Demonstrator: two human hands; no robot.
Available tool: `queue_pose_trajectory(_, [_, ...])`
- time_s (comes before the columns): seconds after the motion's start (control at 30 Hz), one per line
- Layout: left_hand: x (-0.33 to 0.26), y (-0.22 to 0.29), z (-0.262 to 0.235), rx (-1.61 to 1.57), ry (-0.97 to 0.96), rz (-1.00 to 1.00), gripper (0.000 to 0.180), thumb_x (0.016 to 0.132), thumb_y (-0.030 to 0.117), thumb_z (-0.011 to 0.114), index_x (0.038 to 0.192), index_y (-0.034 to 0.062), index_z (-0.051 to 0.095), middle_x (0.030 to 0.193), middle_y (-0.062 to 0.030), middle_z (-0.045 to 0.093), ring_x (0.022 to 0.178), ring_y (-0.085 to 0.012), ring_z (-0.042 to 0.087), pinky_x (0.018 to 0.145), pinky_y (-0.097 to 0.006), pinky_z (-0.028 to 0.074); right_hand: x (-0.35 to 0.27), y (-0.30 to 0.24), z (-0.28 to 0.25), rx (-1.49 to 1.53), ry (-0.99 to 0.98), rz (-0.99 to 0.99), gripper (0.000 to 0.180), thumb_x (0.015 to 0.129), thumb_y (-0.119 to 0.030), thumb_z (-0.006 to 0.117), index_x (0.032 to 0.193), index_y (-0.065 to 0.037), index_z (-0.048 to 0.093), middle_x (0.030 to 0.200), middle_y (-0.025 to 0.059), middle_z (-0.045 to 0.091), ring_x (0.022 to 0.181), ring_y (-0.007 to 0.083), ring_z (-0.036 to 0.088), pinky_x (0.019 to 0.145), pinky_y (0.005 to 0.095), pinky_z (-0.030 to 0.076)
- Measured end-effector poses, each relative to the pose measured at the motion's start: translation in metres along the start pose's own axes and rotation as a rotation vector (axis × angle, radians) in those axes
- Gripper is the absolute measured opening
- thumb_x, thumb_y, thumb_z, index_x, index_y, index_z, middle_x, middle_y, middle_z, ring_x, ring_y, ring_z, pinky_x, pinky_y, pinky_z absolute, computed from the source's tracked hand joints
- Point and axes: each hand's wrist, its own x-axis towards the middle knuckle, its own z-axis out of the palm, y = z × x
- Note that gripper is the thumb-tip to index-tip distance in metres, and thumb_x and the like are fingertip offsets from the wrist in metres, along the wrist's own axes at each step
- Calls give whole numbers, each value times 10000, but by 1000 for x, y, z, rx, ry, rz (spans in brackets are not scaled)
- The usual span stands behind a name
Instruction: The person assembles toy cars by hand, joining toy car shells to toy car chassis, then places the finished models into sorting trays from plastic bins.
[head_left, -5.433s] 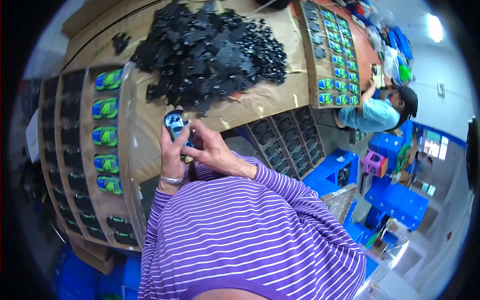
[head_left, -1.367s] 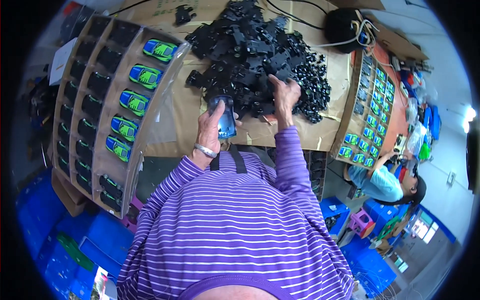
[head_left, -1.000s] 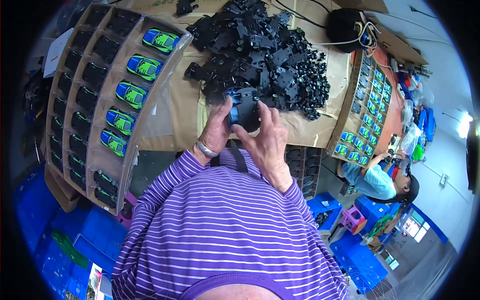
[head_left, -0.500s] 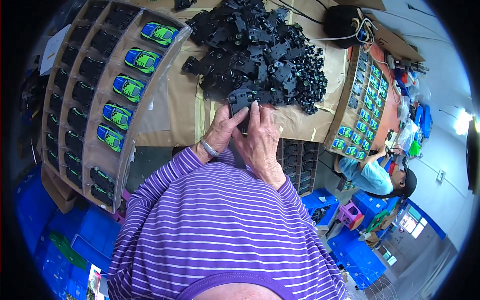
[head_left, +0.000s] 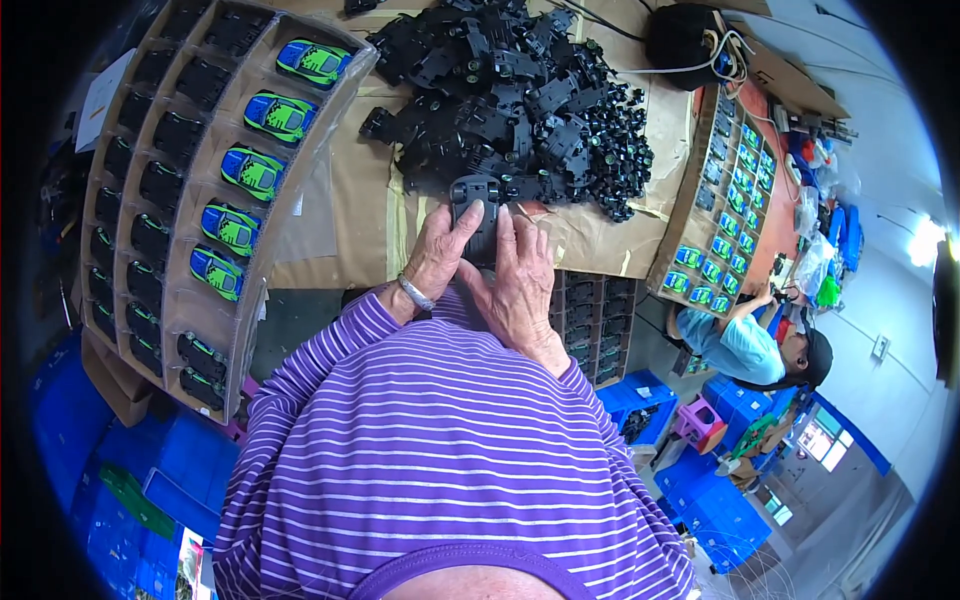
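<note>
A black toy car chassis is between my hands at the near edge of the pile, pointing away from me. My left hand, with a silver bracelet at the wrist, grips it from the left, thumb laid on its top. From the right, my right hand has its fingers against the chassis's side and its thumb near the close end. Just beyond lies a big heap of black chassis parts. Smaller black wheeled pieces are gathered at the heap's right.
On the left, a divided cardboard tray holds green-and-blue toy cars and black chassis. Another tray of cars stands at right, near a person in a light blue shirt. A black bag with cables sits far right.
The chassis has turned from a slant to point straight away from me, and more of its length shows between my hands. My right fingers have shifted slightly nearer to me.
</note>
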Motion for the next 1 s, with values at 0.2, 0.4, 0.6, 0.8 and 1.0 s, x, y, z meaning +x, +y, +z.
queue_pose_trajectory(0.2, [-2,12,12,-156,21,-49,432,975,378,626,1211,17,608,1077,-57,657,964,-113,602,858,-273,493,-2,1,5,14,1,53,818,814,-416,741,1397,64,429,1265,209,496,1089,363,499,919,475,402])
queue_pose_trajectory(0.4, [-5,6,2,-130,-23,23,376,972,276,632,1247,26,575,1114,-47,634,981,-119,602,887,-272,498,2,9,-14,-8,-107,-88,804,819,-397,732,1422,36,421,1302,187,492,1122,358,490,949,482,375])
queue_pose_trajectory(0.6, [-18,26,4,-189,-169,-33,457,983,188,594,1381,45,421,1178,-77,571,1016,-137,600,888,-288,532,14,52,-2,618,27,50,425,916,-276,693,1236,-4,628,1098,108,648,900,162,608,741,284,488])
queue_pose_trajectory(0.8, [-22,26,2,122,-278,172,500,988,164,573,1419,53,345,1257,-96,525,1136,-180,555,970,-315,486,17,41,-7,1370,-319,536,318,928,-234,703,1120,9,631,913,39,660,743,48,584,595,201,476])
queue_pose_trajectory(1.0, [-24,32,-4,250,-366,141,501,987,188,587,1410,48,357,1279,-102,513,1180,-183,519,1013,-321,439,7,30,2,1026,-40,391,242,891,-198,728,1012,3,670,848,36,654,634,51,567,507,199,458])
